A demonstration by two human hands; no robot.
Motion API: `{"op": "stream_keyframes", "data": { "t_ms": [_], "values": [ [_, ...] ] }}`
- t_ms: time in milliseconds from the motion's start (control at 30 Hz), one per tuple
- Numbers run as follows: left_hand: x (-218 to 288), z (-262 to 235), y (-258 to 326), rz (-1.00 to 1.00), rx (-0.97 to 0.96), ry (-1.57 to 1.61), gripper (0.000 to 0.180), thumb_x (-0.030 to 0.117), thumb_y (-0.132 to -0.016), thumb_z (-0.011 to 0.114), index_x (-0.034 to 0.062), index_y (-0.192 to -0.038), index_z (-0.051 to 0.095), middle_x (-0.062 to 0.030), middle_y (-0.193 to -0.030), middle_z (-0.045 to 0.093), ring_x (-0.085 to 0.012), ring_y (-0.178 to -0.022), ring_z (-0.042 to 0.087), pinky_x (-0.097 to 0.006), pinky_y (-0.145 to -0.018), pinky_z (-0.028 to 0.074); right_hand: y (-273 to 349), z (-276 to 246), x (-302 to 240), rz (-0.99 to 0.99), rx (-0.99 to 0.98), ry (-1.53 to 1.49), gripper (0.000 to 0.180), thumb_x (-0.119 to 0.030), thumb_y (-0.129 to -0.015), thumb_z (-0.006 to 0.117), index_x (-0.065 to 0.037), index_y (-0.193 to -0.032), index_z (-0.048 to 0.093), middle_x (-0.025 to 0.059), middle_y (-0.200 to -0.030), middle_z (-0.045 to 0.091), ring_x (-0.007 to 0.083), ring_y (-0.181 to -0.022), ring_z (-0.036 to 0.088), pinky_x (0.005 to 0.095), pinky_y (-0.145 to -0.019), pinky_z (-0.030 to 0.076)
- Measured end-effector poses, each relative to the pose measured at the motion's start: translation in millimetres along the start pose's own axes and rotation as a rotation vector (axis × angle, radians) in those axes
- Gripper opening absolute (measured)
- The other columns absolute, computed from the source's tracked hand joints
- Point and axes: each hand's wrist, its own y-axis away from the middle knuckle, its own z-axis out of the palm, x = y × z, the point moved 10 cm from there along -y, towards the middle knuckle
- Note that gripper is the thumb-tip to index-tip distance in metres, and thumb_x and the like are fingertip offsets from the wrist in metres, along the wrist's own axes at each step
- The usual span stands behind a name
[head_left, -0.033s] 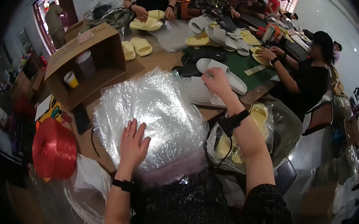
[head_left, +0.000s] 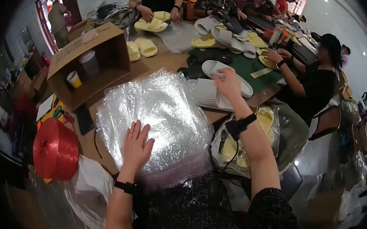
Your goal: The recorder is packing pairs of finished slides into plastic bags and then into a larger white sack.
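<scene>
My left hand (head_left: 136,147) lies flat, fingers stretched out, on a stack of shiny clear plastic bags (head_left: 171,109) with a pinkish near edge. To the right of the stack, my right hand (head_left: 229,84) has its fingers curled onto a pale grey slide slipper (head_left: 244,87), at its strap. A second grey slide (head_left: 207,92) with a ribbed strap lies just beneath that hand, beside the bags. Black slippers (head_left: 205,60) lie behind them on the green mat (head_left: 255,82). My palm hides part of the held slipper.
At left stand an open cardboard box (head_left: 93,34) with cups inside, and a red twine roll (head_left: 55,149). A bag of yellow slippers (head_left: 263,116) sits right of my lap. Across the table, co-workers handle yellow slides (head_left: 151,24); another person (head_left: 309,77) sits at right.
My right hand has shifted slightly right, its fingers more tightly curled at the grey slipper's strap. My left hand stays flat on the bags.
</scene>
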Motion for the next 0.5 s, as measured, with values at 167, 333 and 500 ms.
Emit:
{"op": "stream_keyframes", "data": {
  "t_ms": [167,333,500],
  "values": [
    [2.5,0.6,-1.2,0.039,0.009,-0.01,0.051,0.036,-0.095,0.053,0.0121,-0.14,0.052,-0.0196,-0.154,0.036,-0.0353,-0.145,0.028,-0.047,-0.119,0.018,1.3,-26.2,71.7,0.074,-0.072,0.338,0.047,-0.028,-0.071,0.076,-0.001,-0.108,0.066,0.0175,-0.107,0.064,0.0403,-0.104,0.059,0.0459,-0.094,0.047],
    [5.5,6.2,-2.3,0.022,-0.022,-0.013,0.052,0.038,-0.095,0.052,0.0132,-0.14,0.052,-0.0196,-0.154,0.036,-0.0353,-0.145,0.029,-0.047,-0.119,0.018,10.6,26.1,85.9,0.043,-0.206,0.26,0.068,-0.037,-0.062,0.081,0.003,-0.111,0.058,0.0195,-0.121,0.057,0.0376,-0.119,0.051,0.0424,-0.1,0.045],
    [-0.1,9.1,-0.4,-0.007,-0.027,0.004,0.052,0.039,-0.095,0.052,0.0127,-0.14,0.052,-0.0205,-0.153,0.036,-0.0359,-0.144,0.029,-0.048,-0.119,0.018,28.6,28.5,58.4,0.161,0.012,0.451,0.05,-0.024,-0.071,0.076,-0.005,-0.114,0.057,0.0165,-0.12,0.055,0.0397,-0.112,0.051,0.0486,-0.092,0.047]
  ]
}}
